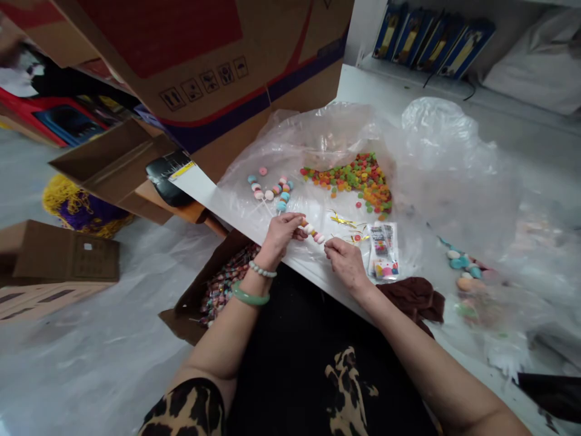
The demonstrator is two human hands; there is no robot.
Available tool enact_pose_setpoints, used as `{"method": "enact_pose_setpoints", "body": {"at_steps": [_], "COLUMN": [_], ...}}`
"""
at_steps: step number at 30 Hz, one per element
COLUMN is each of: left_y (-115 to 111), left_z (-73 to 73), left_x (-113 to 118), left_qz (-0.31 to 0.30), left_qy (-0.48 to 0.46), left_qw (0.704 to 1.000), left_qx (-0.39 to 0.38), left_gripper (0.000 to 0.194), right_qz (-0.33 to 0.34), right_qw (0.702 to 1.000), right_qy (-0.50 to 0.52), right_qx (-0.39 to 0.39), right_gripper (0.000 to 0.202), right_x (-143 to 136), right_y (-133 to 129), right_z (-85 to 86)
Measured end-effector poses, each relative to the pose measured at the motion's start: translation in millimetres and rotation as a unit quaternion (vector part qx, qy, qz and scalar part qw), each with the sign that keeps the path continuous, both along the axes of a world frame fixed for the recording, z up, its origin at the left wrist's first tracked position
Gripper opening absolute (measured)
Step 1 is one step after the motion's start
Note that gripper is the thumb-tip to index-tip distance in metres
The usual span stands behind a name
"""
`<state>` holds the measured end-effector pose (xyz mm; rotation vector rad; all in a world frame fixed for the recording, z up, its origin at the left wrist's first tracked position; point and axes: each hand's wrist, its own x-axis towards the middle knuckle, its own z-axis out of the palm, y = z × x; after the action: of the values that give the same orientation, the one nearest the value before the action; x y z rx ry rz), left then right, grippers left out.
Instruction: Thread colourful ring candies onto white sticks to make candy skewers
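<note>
Left hand [287, 232]: here it is, over the near edge of the bench [202, 186], fingers closed on one end of the candy stick [313, 231]; a pale bead bracelet [262, 270] and a green bangle [250, 295] ride on the forearm.
Right hand [344, 257]: and over on the other side, fingers drawn narrow right by the opposite end; whether they pinch the stick itself is too small to tell.
Candy stick: between the two hands it goes, tilted down to the right, white, pink and brownish-orange pieces in a row.
Assembled sticks [281, 197]: just beyond the left hand, a little cluster in blue, white and pink, with a loose pink ring [262, 171] behind.
Gummy pile [363, 175]: what a splash of red, green and orange, spread over the clear plastic sheet [313, 139]!
Right-hand neighbours: gold ties [342, 219] just beyond the fingers, printed packets [384, 251] beside them, and a dark brown cloth [411, 297] by the forearm.
Below the bench: an open carton [188, 306] full of colourful sweets [229, 284].
Backdrop: a tall printed box [218, 36] looming on the left.
</note>
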<state>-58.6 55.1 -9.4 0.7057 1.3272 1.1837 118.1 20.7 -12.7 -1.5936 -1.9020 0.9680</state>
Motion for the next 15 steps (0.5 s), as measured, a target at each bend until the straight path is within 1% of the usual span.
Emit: {"method": "enact_pose_setpoints", "body": {"at_steps": [3,4,5,7,8,9,10,11,12,13,14,15], "left_y": [-5,-6,-5,2,9,19,30,44,59,73,87,100], "left_z": [-7.9,-9.8,-10.5,-7.7,-4.4,-0.4,3.8,7.6,10.4,11.9,11.9,10.6], "left_x": [20,24,27,27,24,19,13,6,-1,-8,-15,-21], "left_qz": [0.029,0.028,0.015,-0.030,-0.044,-0.043,-0.029,-0.002,0.016,0.012,-0.016,-0.057], "left_qy": [0.016,0.029,0.044,0.092,0.135,0.195,0.268,0.356,0.445,0.524,0.589,0.636], "left_qw": [0.999,0.999,0.999,0.995,0.989,0.977,0.958,0.928,0.887,0.843,0.801,0.763], "left_qx": [0.019,0.019,0.019,0.033,0.049,0.070,0.092,0.112,0.125,0.121,0.108,0.103], "left_gripper": [0.029,0.030,0.032,0.036,0.038,0.039,0.039,0.035,0.031,0.028,0.027,0.026], "right_qz": [-0.007,-0.018,-0.035,-0.078,-0.101,-0.121,-0.136,-0.147,-0.154,-0.158,-0.161,-0.162], "right_qw": [0.999,0.996,0.991,0.972,0.960,0.949,0.942,0.937,0.934,0.932,0.930,0.929], "right_qy": [0.043,0.068,0.104,0.188,0.225,0.254,0.272,0.283,0.291,0.297,0.301,0.303], "right_qx": [-0.032,-0.050,-0.074,-0.120,-0.135,-0.142,-0.143,-0.139,-0.136,-0.136,-0.136,-0.138], "right_gripper": [0.017,0.016,0.015,0.013,0.014,0.015,0.015,0.016,0.016,0.017,0.016,0.016], "right_x": [4,5,7,12,16,21,26,31,35,38,41,43], "right_y": [-4,-4,-4,-5,-7,-8,-10,-13,-15,-16,-18,-19], "right_z": [-1.6,-1.7,-1.3,1.0,2.7,4.5,6.4,7.9,8.9,9.2,8.9,7.9]}}
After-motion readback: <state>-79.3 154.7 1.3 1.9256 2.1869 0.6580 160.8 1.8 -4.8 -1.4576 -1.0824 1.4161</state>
